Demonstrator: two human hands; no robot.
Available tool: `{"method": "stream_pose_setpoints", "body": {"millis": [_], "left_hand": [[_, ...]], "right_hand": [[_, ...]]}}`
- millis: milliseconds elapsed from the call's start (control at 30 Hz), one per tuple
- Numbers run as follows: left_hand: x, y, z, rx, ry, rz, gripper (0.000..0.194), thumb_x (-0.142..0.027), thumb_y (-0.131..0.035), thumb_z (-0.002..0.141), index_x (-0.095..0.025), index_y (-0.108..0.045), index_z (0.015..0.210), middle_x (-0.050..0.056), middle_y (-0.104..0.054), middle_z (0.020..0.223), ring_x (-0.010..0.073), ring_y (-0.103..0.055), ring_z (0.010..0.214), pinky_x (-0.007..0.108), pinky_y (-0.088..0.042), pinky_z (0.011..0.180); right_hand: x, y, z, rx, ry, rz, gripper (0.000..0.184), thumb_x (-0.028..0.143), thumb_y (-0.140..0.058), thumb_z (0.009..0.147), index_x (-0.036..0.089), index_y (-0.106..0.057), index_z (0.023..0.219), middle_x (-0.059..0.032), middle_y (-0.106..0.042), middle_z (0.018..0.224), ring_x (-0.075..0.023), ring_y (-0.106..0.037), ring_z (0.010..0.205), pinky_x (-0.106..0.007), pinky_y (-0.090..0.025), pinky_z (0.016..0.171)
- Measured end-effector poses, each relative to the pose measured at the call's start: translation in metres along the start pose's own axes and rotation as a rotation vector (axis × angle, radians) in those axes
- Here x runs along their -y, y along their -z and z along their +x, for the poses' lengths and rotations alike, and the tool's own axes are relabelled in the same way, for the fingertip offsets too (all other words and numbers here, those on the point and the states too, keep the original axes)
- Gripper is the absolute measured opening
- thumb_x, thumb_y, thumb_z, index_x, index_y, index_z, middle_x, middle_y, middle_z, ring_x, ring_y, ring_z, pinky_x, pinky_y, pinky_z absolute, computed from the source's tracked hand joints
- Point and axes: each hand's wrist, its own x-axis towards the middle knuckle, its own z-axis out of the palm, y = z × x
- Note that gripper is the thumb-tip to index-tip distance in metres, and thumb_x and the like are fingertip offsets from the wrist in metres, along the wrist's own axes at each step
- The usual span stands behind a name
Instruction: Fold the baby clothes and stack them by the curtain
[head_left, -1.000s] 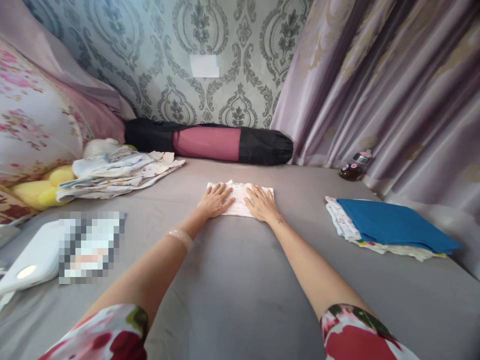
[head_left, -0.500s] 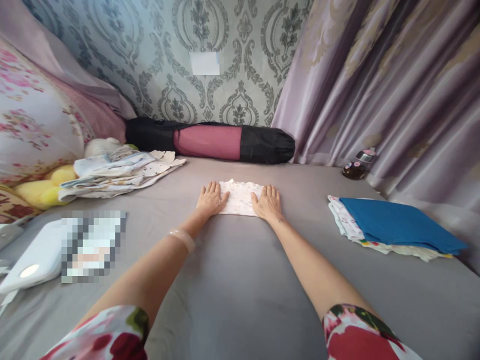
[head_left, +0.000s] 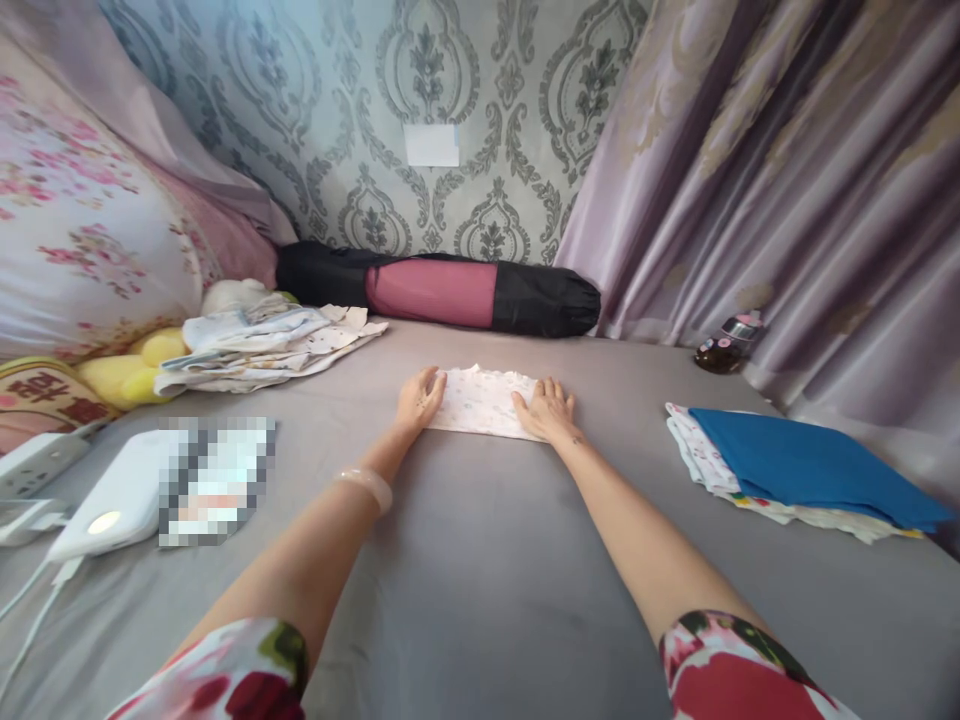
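Note:
A folded white cloth with a small pale print [head_left: 484,402] lies flat on the grey bed sheet [head_left: 480,560]; it looks like a small garment. At its left edge is my left hand [head_left: 420,402], turned a little on its side. Its fingers are loosely bent and not closed round the cloth. My right hand [head_left: 549,410] rests palm down on the cloth's right end, fingers spread and thumb pointing inward. A pale bangle [head_left: 366,490] circles my left wrist.
Folded clothes with a blue piece on top [head_left: 810,465] lie to the right, near a dark bottle [head_left: 724,350]. Left are a pile of clothes [head_left: 270,345], a white device [head_left: 124,490] with cables and a power strip [head_left: 41,465]. A long black-and-pink roll [head_left: 431,290] lies along the wall.
My left hand has tilted from lying flat onto its side at the cloth's left edge. The right hand still lies on the cloth. The whole view has shifted slightly.

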Motion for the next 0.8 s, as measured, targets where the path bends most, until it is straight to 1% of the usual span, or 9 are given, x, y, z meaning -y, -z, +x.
{"method": "stream_pose_setpoints", "body": {"millis": [67,167,233,333,467,567,667,733,800], "left_hand": [[-0.001,0.004,-0.002,-0.008,0.028,-0.059,0.045,-0.039,-0.035,0.096,-0.016,-0.061,0.125,0.009,-0.065,0.127,0.0225,-0.058,0.12,0.032,-0.042,0.104],[-0.002,0.007,-0.002,0.017,0.022,-0.098,0.041,-0.038,-0.037,0.095,-0.018,-0.066,0.117,0.008,-0.07,0.118,0.0231,-0.061,0.115,0.031,-0.045,0.099],[-0.001,0.006,-0.002,0.029,0.009,-0.106,0.038,-0.036,-0.038,0.095,-0.02,-0.068,0.113,0.007,-0.072,0.112,0.023,-0.064,0.109,0.031,-0.047,0.095],[0.001,0.004,0.0,0.032,-0.02,-0.112,0.037,-0.035,-0.036,0.096,-0.021,-0.069,0.103,0.005,-0.073,0.103,0.0213,-0.066,0.101,0.029,-0.048,0.089],[0.002,0.004,0.002,0.025,-0.017,-0.127,0.039,-0.035,-0.033,0.097,-0.02,-0.069,0.093,0.005,-0.073,0.094,0.0205,-0.065,0.095,0.028,-0.048,0.085],[0.003,0.005,0.002,0.019,0.03,-0.16,0.043,-0.038,-0.031,0.097,-0.019,-0.069,0.091,0.005,-0.072,0.089,0.0213,-0.065,0.092,0.03,-0.048,0.083],[0.004,0.005,0.003,-0.005,0.069,-0.234,0.046,-0.04,-0.03,0.097,-0.017,-0.07,0.096,0.006,-0.073,0.092,0.0225,-0.066,0.095,0.032,-0.049,0.087],[0.006,0.006,0.003,-0.031,0.091,-0.304,0.047,-0.039,-0.03,0.097,-0.016,-0.07,0.103,0.008,-0.073,0.101,0.0228,-0.065,0.103,0.032,-0.048,0.093],[0.006,0.006,0.004,-0.056,0.115,-0.351,0.048,-0.037,-0.028,0.097,-0.016,-0.069,0.11,0.009,-0.071,0.112,0.0219,-0.062,0.111,0.032,-0.046,0.099]], "right_hand": [[0.008,0.004,0.0,-0.025,0.004,-0.007,0.07,0.053,-0.024,0.098,0.003,-0.038,0.145,-0.0226,-0.028,0.154,-0.0347,-0.02,0.144,-0.056,-0.012,0.114],[0.029,0.004,-0.001,-0.076,0.14,-0.016,0.064,0.048,-0.022,0.099,0.007,-0.037,0.146,-0.0175,-0.023,0.158,-0.0312,-0.011,0.147,-0.056,-0.005,0.115],[0.045,-0.001,-0.002,-0.054,0.251,0.006,0.062,0.045,-0.021,0.1,0.01,-0.034,0.149,-0.0136,-0.022,0.159,-0.0275,-0.01,0.147,-0.054,-0.003,0.116],[0.061,-0.012,-0.003,-0.002,0.294,0.045,0.062,0.045,-0.018,0.1,0.011,-0.029,0.151,-0.0112,-0.021,0.159,-0.0248,-0.013,0.147,-0.053,-0.005,0.117],[0.063,-0.021,-0.002,0.005,0.282,0.047,0.063,0.045,-0.017,0.1,0.011,-0.025,0.152,-0.0102,-0.018,0.16,-0.0231,-0.012,0.148,-0.052,-0.006,0.117],[0.06,-0.02,-0.001,0.012,0.286,0.044,0.063,0.045,-0.018,0.1,0.011,-0.026,0.152,-0.01,-0.018,0.16,-0.0236,-0.012,0.148,-0.052,-0.007,0.117],[0.064,-0.015,-0.001,0.038,0.27,0.043,0.062,0.043,-0.021,0.099,0.009,-0.028,0.151,-0.0113,-0.021,0.159,-0.0253,-0.014,0.147,-0.053,-0.008,0.117],[0.073,-0.011,-0.001,0.024,0.262,0.04,0.061,0.04,-0.023,0.099,0.008,-0.03,0.15,-0.0127,-0.023,0.158,-0.026,-0.015,0.147,-0.053,-0.007,0.117],[0.086,-0.009,-0.001,-0.011,0.29,0.05,0.06,0.038,-0.023,0.099,0.007,-0.031,0.149,-0.0131,-0.023,0.158,-0.0253,-0.014,0.147,-0.052,-0.004,0.118]]}}
